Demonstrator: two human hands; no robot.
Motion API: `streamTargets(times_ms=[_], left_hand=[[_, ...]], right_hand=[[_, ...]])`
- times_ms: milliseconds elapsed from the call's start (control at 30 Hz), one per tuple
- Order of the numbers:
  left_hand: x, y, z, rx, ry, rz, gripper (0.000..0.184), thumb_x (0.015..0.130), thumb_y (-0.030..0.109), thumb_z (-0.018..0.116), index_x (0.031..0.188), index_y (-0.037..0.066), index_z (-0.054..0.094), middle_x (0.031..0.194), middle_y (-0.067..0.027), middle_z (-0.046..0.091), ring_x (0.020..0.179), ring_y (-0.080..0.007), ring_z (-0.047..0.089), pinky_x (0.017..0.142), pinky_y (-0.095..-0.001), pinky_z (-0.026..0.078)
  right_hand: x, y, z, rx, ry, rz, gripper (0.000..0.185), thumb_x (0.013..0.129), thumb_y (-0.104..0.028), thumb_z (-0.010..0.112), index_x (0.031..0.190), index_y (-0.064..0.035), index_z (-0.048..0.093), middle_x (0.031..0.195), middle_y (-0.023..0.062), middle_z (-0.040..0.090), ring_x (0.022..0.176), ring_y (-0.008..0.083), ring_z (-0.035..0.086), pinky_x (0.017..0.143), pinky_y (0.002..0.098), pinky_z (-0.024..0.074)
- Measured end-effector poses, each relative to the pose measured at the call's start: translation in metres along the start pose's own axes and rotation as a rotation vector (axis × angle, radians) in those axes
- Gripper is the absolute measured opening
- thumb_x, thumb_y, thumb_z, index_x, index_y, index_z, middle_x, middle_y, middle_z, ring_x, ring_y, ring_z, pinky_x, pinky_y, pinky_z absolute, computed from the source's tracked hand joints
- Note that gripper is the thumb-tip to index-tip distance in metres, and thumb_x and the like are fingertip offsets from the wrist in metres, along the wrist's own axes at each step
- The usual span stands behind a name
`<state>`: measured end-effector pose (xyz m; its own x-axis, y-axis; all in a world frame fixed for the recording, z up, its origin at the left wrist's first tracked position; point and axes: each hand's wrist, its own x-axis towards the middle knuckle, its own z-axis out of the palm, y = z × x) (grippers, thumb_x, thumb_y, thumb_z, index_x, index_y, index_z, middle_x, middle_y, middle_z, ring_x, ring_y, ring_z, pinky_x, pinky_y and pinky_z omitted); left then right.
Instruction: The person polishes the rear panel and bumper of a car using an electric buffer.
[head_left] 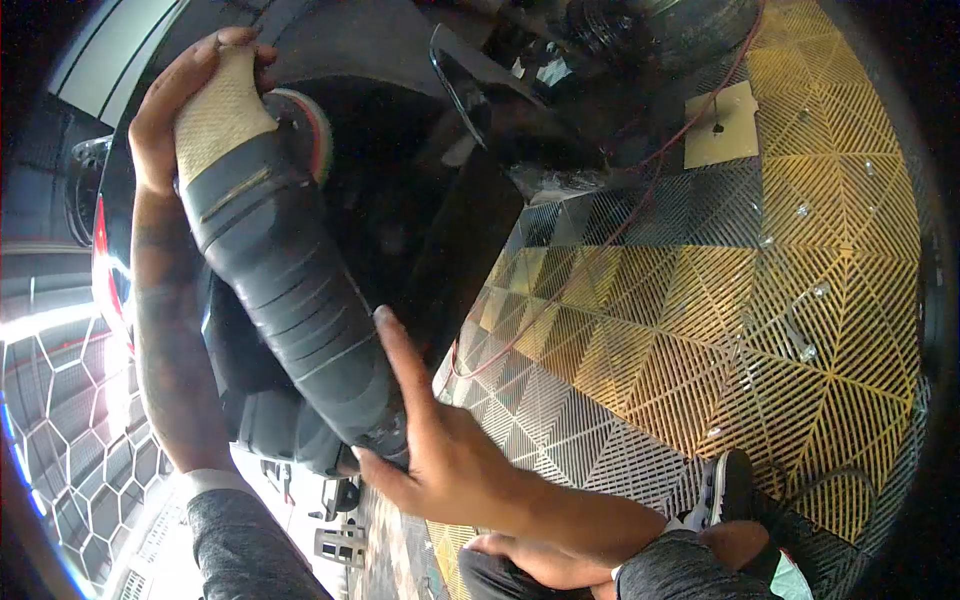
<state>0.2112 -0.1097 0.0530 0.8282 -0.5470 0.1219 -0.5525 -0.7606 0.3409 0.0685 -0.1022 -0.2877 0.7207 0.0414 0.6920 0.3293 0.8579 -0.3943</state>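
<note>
A black car polisher (285,260) with ridged grip bands stretches diagonally across the view, its head wrapped in cream textured material. My left hand (165,110) curls over that wrapped head, fingers closed around its far end. At the opposite end, my right hand (445,455) grips the rear of the body, with the index finger stretched along the side. Beside the head, the polishing pad (318,130) shows a red and green edge. It faces a dark glossy car panel (390,210); whether the pad touches the panel cannot be made out.
Yellow and black slatted floor tiles (700,310) spread to the right. A thin red cord (600,245) loops across them. A beige square sheet (722,125) lies near the top. A shoe (732,485) shows at lower right. Bright hexagonal lights reflect at left.
</note>
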Motion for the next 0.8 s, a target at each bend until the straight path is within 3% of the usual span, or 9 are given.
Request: streamTargets(times_ms=[33,167,200,300,400,467,700,800], left_hand=[[-0.004,0.002,0.002,0.059,0.037,0.030,0.046,0.101,0.026,0.047,0.132,-0.004,0.061,0.119,-0.0231,0.067,0.105,-0.0291,0.067,0.093,-0.0367,0.055],[-0.005,0.000,0.015,0.024,-0.051,-0.002,0.045,0.099,0.027,0.050,0.129,-0.004,0.061,0.116,-0.0224,0.067,0.101,-0.0281,0.067,0.089,-0.0357,0.056],[-0.002,0.000,0.020,0.023,-0.053,-0.003,0.045,0.099,0.027,0.050,0.129,-0.004,0.061,0.116,-0.0224,0.067,0.101,-0.0281,0.067,0.089,-0.0357,0.056],[0.011,-0.005,0.032,0.035,-0.089,-0.066,0.045,0.099,0.027,0.050,0.129,-0.004,0.061,0.114,-0.0218,0.067,0.100,-0.0280,0.067,0.087,-0.0360,0.056],[0.028,-0.014,0.035,0.005,-0.194,0.000,0.045,0.098,0.026,0.050,0.129,-0.006,0.061,0.113,-0.0211,0.068,0.099,-0.0281,0.067,0.088,-0.0363,0.055],[0.038,-0.022,0.024,0.020,-0.086,-0.090,0.049,0.099,0.030,0.049,0.134,-0.004,0.057,0.124,-0.0204,0.066,0.114,-0.0273,0.064,0.104,-0.0350,0.047],[0.066,-0.032,0.030,0.010,-0.216,-0.050,0.049,0.098,0.030,0.050,0.133,-0.004,0.058,0.123,-0.0202,0.066,0.111,-0.0271,0.064,0.101,-0.0352,0.047],[0.064,-0.027,0.042,0.053,-0.176,-0.070,0.050,0.097,0.029,0.050,0.133,-0.004,0.058,0.123,-0.0203,0.066,0.111,-0.0271,0.063,0.101,-0.0353,0.047]], right_hand=[[-0.002,0.004,0.010,-0.010,0.036,-0.089,0.105,0.089,-0.010,0.069,0.162,-0.0011,-0.007,0.121,0.0485,0.057,0.090,0.0523,0.072,0.082,0.0489,0.0584],[-0.012,0.008,0.033,0.054,0.033,-0.091,0.107,0.091,-0.012,0.068,0.159,0.0018,-0.013,0.117,0.0504,0.057,0.090,0.0526,0.072,0.083,0.0504,0.0579],[-0.014,0.001,0.031,0.087,-0.026,0.026,0.108,0.091,-0.012,0.069,0.159,0.0028,-0.014,0.124,0.0507,0.054,0.095,0.0529,0.071,0.088,0.0499,0.0569],[-0.014,0.013,0.036,0.076,0.064,-0.049,0.109,0.090,-0.011,0.069,0.159,0.0019,-0.014,0.129,0.0502,0.051,0.101,0.0526,0.070,0.091,0.0495,0.0559],[-0.009,0.013,0.028,0.047,0.103,-0.026,0.109,0.090,-0.010,0.069,0.159,0.0007,-0.014,0.133,0.0494,0.049,0.106,0.0520,0.069,0.093,0.0487,0.0554],[-0.006,0.013,0.025,0.039,0.135,-0.050,0.109,0.090,-0.009,0.069,0.160,-0.0001,-0.014,0.131,0.0486,0.050,0.105,0.0517,0.069,0.093,0.0485,0.0556],[-0.002,0.014,0.004,0.080,0.177,-0.015,0.109,0.089,-0.009,0.069,0.160,-0.0021,-0.013,0.126,0.0453,0.057,0.099,0.0504,0.071,0.093,0.0480,0.0565],[-0.003,0.014,0.007,0.035,0.187,-0.021,0.110,0.091,-0.018,0.072,0.160,-0.0002,-0.013,0.138,0.0482,0.044,0.110,0.0511,0.067,0.098,0.0483,0.0540]])
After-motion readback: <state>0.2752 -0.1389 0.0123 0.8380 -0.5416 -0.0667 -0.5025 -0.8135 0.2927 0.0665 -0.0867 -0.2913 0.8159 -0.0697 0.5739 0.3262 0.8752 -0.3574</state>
